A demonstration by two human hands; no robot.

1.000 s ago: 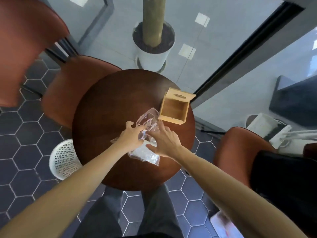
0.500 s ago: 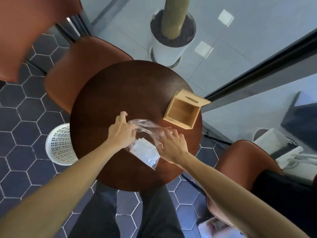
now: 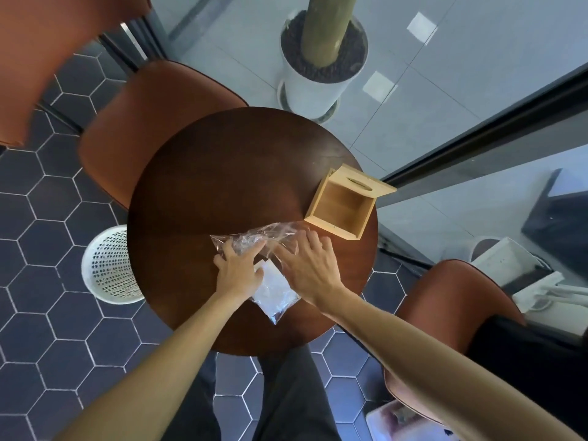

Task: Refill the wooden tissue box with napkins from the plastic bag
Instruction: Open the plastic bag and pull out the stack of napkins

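Note:
A clear plastic bag (image 3: 254, 238) lies on the round dark wooden table (image 3: 222, 173), with a stack of white napkins (image 3: 273, 289) in its near end. My left hand (image 3: 238, 270) presses on the bag's middle, fingers spread over the plastic. My right hand (image 3: 310, 267) rests on the bag's right side with fingers extended toward the mouth. The wooden tissue box (image 3: 342, 206) stands open and empty at the table's right edge, its slotted lid (image 3: 366, 183) tipped back.
Brown chairs stand at the far left (image 3: 152, 122) and near right (image 3: 445, 313). A white mesh waste basket (image 3: 109, 265) sits on the hexagon-tiled floor left of the table. A white planter (image 3: 318, 87) stands beyond the table. My dark trousers (image 3: 286, 393) show below.
Both hands have shifted on the bag, flattening it toward the table; the bag's open end now stretches toward the box. The camera view has moved slightly.

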